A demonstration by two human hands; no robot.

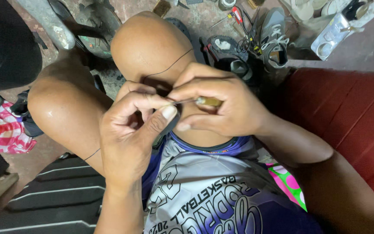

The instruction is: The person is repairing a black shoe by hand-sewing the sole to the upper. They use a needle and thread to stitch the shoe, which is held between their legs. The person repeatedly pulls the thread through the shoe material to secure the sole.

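My right hand grips a small awl with a yellow-brown handle and a thin metal shaft that points left. My left hand is curled around the shaft's tip, thumb pressed beside it, pinching something dark that is mostly hidden between the fingers. A thin black thread runs from the hands up over my raised knee, and another strand lies across my left leg. Both hands meet just in front of the knee, above my printed shorts.
On the concrete floor beyond the knee lie a grey sneaker, a dark shoe sole, a red-handled tool and a metal tray. A red cushion is at right, a ribbed black mat at lower left.
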